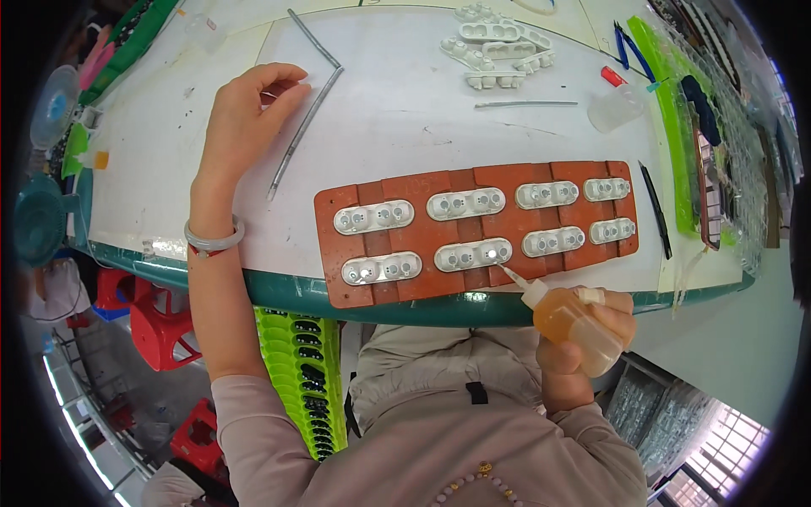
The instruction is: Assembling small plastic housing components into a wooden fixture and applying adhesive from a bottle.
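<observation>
My right hand (pixel 610 319) is wrapped round a clear squeeze bottle (pixel 574 328) of amber liquid. The bottle is tilted, and its thin nozzle points at the right end of a white oblong three-cup part (pixel 473 254) in the near row. Several such parts sit in two rows on a reddish-brown slotted holder (pixel 384 294). My left hand (pixel 258 114) rests on the table at the far left, fingers loosely bent with a gap between thumb and fingers, holding nothing. Beside its fingertips lies a bent grey metal rod (pixel 306 118).
Loose white parts (pixel 498 46) are heaped at the back, with a short grey rod (pixel 525 105) nearer. On the right are a clear red-tipped bottle (pixel 615 106), blue pliers (pixel 634 52), a black pen-like tool (pixel 654 207) and a lime-green tray (pixel 676 152). A green table edge (pixel 422 309) runs before me.
</observation>
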`<state>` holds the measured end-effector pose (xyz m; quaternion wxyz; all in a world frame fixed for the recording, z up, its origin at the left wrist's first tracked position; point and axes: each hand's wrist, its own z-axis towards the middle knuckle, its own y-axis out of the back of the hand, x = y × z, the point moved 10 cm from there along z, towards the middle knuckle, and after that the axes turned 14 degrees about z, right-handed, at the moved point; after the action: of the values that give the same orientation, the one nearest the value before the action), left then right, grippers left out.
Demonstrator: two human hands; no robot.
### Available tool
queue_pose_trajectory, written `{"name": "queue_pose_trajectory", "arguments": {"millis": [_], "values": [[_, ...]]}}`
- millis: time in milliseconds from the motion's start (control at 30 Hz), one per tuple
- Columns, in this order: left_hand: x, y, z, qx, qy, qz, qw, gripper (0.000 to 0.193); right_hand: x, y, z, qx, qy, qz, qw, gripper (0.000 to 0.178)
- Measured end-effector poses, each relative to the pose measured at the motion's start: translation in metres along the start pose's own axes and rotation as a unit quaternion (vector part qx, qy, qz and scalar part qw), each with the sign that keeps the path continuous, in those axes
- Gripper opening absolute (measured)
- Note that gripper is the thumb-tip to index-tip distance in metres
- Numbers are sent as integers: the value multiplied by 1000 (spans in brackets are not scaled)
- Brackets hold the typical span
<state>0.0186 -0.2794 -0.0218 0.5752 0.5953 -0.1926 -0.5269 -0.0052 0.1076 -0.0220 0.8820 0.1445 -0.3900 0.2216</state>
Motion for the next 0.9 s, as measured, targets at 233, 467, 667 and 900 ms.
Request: {"name": "queue_pose_trajectory", "arguments": {"millis": [233,467,667,900], "values": [[-1,0,0,2,9,1,1000,22,1,-5,3,2,15,-37,999,60],[-2,-1,0,8,11,2,1000,22,1,4,-2,1,16,-9,1000,59],[-2,-1,-1,10,20,10,1000,22,-2,14,2,-50,10,-33,998,56],[-1,-1,0,14,26,13,999,22,-5,8,4,-39,0,-1,999,55]]}}
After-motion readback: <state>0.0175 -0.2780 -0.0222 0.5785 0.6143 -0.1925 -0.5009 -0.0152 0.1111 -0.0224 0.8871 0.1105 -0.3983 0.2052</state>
